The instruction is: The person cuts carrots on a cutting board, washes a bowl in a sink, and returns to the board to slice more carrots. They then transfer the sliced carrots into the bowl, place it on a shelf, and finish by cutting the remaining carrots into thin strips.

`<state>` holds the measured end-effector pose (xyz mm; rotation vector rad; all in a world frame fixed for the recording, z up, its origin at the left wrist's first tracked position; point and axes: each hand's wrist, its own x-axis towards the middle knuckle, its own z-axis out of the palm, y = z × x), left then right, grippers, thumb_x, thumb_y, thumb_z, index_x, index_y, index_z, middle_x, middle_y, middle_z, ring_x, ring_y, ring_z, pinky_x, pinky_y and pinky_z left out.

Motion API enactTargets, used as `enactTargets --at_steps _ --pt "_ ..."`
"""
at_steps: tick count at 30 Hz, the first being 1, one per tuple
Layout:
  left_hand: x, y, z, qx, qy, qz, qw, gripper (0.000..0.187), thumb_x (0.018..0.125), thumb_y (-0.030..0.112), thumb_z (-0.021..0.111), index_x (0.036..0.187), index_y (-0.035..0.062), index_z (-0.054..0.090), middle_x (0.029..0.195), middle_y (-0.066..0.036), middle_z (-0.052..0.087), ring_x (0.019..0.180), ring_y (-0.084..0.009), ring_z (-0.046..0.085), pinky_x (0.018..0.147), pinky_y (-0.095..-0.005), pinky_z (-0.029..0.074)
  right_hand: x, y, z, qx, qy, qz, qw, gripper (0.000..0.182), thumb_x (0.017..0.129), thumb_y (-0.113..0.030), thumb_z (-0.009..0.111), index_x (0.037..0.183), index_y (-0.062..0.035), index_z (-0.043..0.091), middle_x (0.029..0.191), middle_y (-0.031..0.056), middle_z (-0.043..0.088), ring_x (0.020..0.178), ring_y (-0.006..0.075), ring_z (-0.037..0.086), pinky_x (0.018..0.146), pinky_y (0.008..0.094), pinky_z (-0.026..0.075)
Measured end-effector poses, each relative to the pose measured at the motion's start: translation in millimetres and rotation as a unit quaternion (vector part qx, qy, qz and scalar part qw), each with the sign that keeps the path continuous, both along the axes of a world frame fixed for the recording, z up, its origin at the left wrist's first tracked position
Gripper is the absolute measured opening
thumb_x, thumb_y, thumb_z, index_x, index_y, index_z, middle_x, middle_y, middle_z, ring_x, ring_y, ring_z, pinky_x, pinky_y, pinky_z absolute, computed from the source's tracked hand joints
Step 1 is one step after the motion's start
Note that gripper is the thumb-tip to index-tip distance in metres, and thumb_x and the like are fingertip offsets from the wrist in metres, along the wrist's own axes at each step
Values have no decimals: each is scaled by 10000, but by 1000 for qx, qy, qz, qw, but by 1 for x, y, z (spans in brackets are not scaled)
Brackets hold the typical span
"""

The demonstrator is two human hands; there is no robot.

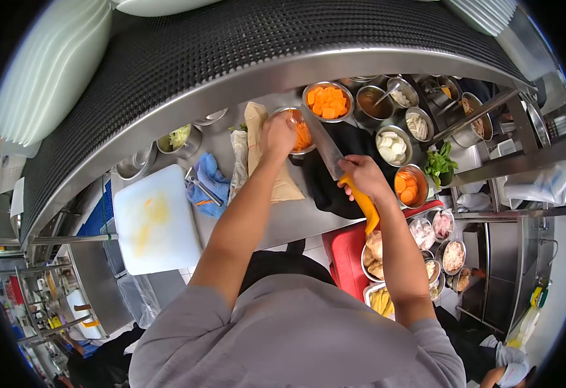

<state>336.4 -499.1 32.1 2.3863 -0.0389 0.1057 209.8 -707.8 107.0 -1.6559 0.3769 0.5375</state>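
My right hand (362, 178) is wrapped round the yellow handle (362, 204) of a large kitchen knife (322, 143). The blade points up and left, its tip beside a metal bowl of carrot strips (302, 134). At that bowl's left side, my left hand (278, 135) is closed, with curled fingers over the rim. What lies in those fingers is hidden. Under the blade is a black cloth (335, 187). A brown paper bag (257, 123) lies left of the bowl. Just beyond the bowl stands another metal bowl of orange chunks (327, 102).
A stained white cutting board (150, 220) lies left, near a blue cloth (208, 184) with a peeler-like metal tool on it. Bowls of sliced white food (393, 147) and carrot slices (409, 186) stand right. A steel shelf edge (283, 61) overhangs the counter. Other people appear at the lower corners.
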Motion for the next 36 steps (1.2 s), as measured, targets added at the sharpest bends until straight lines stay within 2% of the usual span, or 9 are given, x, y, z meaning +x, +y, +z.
enactTargets --at_steps 2,4,5,13,14,20,26,28,36 --pt "-26 0 11 -34 -42 -45 997 349 933 217 572 1249 89 648 1296 -188 618 1199 -368 582 1025 -487 442 2 -2 4 6 0 -12 1000 375 962 -209 562 1205 77 566 714 162 646 465 182 576 407 322 482" --pt "-55 -6 14 104 -237 -190 947 448 1001 296 474 1405 112 535 1467 -87 508 1417 -367 363 1153 -594 241 -1 -3 7 12 5 -20 1000 394 959 -206 561 1231 80 549 719 168 650 464 183 573 409 325 481" --pt "-56 -8 1 101 -147 -241 954 546 1024 395 402 1512 149 398 1581 -9 364 1516 -338 142 1168 -663 58 -3 -5 9 25 7 -18 999 406 957 -203 559 1246 81 539 722 173 653 464 185 571 409 327 479" --pt "-2 17 -34 205 -110 -125 965 479 967 255 515 1418 95 508 1472 -138 482 1430 -348 341 1187 -470 248 -90 -44 1 4 -10 -79 997 324 964 -159 539 1206 55 558 689 176 643 434 169 548 405 293 443" --pt "8 25 -30 134 -161 -142 967 418 894 172 548 1295 84 628 1294 -184 616 1267 -336 532 1088 -396 406 -104 -41 3 20 3 -76 997 260 964 -151 533 1140 36 579 680 163 640 435 161 549 406 279 438" --pt "29 111 31 -68 -64 -40 995 195 867 165 658 1020 57 715 868 -126 725 804 -311 693 766 -373 549 -169 -2 -4 57 41 19 997 180 954 -54 488 988 25 647 677 69 631 458 116 559 429 264 445" --pt "-77 299 7 231 181 -115 949 263 781 298 732 936 87 711 912 -125 707 846 -314 675 785 -393 545 -182 52 -30 48 32 71 996 185 962 -113 564 1017 46 641 684 66 624 465 108 554 449 265 447" --pt "-122 303 -29 104 94 -106 985 271 719 197 810 938 75 706 923 -115 708 867 -315 672 819 -399 548 -176 67 -36 50 16 74 996 179 962 -131 577 979 38 633 666 61 612 475 105 563 455 268 445" --pt "-166 280 -60 238 -44 -74 967 158 777 184 753 900 120 678 984 -60 631 1021 -277 593 873 -422 473 -143 140 -12 -2 -56 118 991 172 964 -124 574 903 33 606 653 55 590 473 105 564 450 282 434"
